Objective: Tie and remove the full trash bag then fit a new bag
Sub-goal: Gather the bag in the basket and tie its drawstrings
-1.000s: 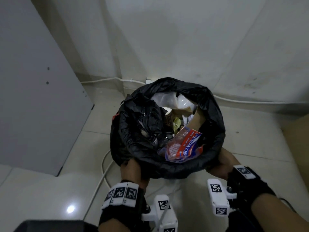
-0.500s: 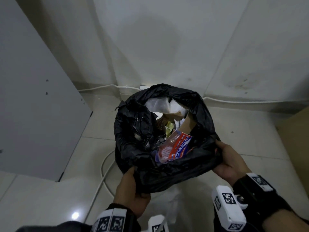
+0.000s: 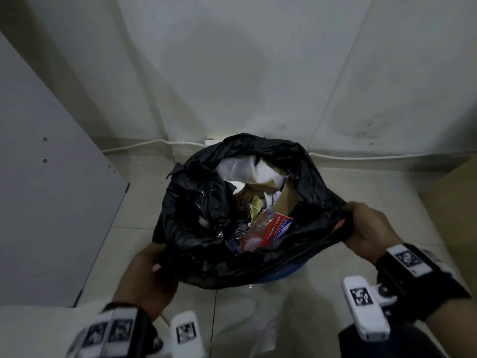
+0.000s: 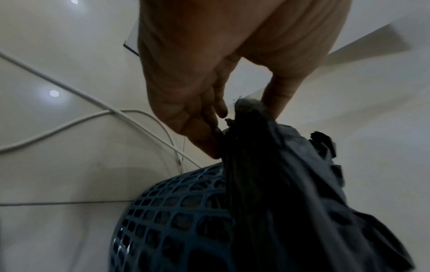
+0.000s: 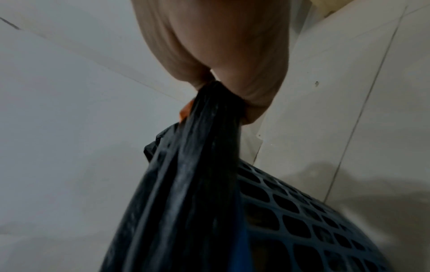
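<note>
A full black trash bag (image 3: 196, 223) sits in a blue mesh bin (image 4: 177, 211) on the tiled floor, its mouth open on paper, cardboard and a red-and-blue label pack (image 3: 268, 229). My left hand (image 3: 152, 270) grips the bag's near left edge, the plastic bunched between thumb and fingers (image 4: 246, 117). My right hand (image 3: 366, 228) grips the right edge, fist closed round gathered plastic (image 5: 216, 114) with an orange bit showing. The edges are pulled up off the bin's rim (image 5: 279, 193), and the bag covers most of the bin.
A grey cabinet panel (image 3: 51, 202) stands on the left. Walls meet in a corner just behind the bin, and a white cable (image 3: 144, 144) runs along their base. More white cable (image 4: 93, 114) loops on the floor near the bin. A brown surface (image 3: 454, 192) sits at the right.
Both hands have risen and spread apart, drawing the bag's near edges up and outward off the bin's rim. The head view has moved closer over the bag.
</note>
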